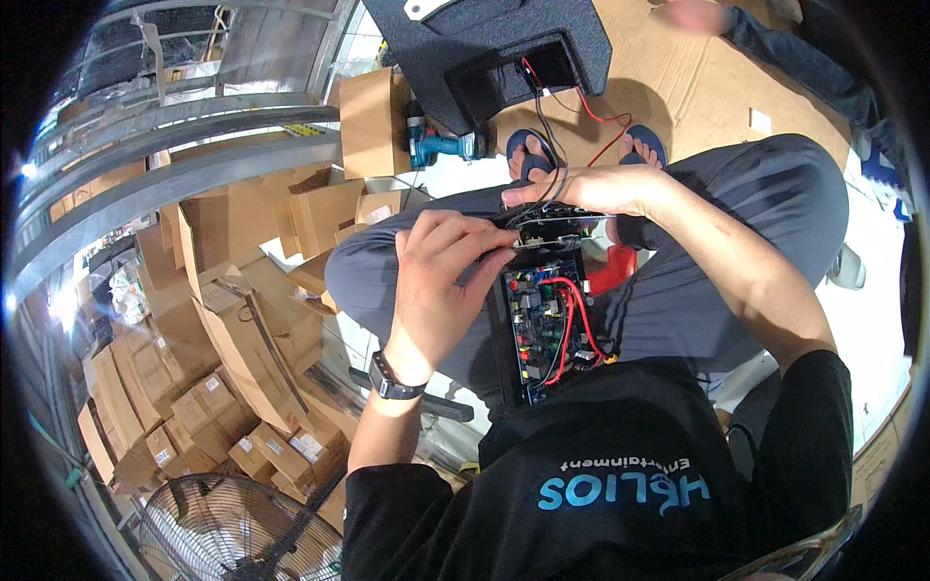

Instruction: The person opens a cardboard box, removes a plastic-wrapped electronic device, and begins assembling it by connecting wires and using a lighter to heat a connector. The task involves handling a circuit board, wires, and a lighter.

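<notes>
On my lap rests a black-framed electronic module with an open circuit board (542, 334), dotted with small parts and crossed by red and black wires (572, 315). My left hand (441, 276) is closed in a pinch at the module's far end; what lies between the fingertips is too small to make out. My right hand (605, 191) curls over that same far end from the other side, its fingers partly hidden. Thin black cables (555, 145) run from there up to a black speaker cabinet (494, 58) in front of me. Beside the module shows a red object (614, 271).
A teal cordless drill (446, 145) lies next to the cabinet, by an upright cardboard box (373, 121). Cartons (208, 407) pile up at the left beneath metal shelving (232, 160). A fan (237, 528) stands lower left. Another person's arm (794, 58) reaches in at upper right.
</notes>
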Tool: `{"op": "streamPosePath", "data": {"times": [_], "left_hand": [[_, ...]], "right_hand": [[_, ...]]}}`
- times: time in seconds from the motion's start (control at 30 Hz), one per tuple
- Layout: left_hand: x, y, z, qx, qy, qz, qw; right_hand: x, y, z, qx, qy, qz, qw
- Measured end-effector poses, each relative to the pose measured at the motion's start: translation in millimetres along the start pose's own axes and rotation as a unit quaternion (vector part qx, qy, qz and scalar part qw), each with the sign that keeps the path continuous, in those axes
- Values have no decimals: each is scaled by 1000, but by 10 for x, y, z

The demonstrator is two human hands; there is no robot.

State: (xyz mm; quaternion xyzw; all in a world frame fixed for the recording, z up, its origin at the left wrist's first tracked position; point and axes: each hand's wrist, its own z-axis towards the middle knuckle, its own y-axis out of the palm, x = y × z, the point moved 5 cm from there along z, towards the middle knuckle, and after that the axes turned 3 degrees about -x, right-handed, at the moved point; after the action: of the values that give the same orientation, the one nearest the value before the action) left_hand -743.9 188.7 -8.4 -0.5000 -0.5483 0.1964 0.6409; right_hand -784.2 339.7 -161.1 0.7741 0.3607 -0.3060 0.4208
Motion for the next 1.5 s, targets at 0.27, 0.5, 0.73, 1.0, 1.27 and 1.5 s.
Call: {"op": "streamPosePath", "data": {"times": [0.27,0.5,0.73,1.0,1.27,1.5], "left_hand": [[24,-9,42,-6,22,-32,999],[9,29,-32,-7,18,-42,999],[-8,-65,-71,-15,20,-9,1000],[-354,-422,-296,57,-110,-181,976],[-127,-59,-289,52,-36,-72,995],[-193,-34,-209,57,-15,-60,996]], "right_hand": [[-83,47,89,-22,-54,-25,998],[-240,126,-138,9,46,-49,998],[-153,120,17,26,79,-54,995],[-271,34,-95,68,-23,-84,994],[-115,-5,-53,33,71,-56,995],[-193,39,-70,-18,37,-40,998]]}}
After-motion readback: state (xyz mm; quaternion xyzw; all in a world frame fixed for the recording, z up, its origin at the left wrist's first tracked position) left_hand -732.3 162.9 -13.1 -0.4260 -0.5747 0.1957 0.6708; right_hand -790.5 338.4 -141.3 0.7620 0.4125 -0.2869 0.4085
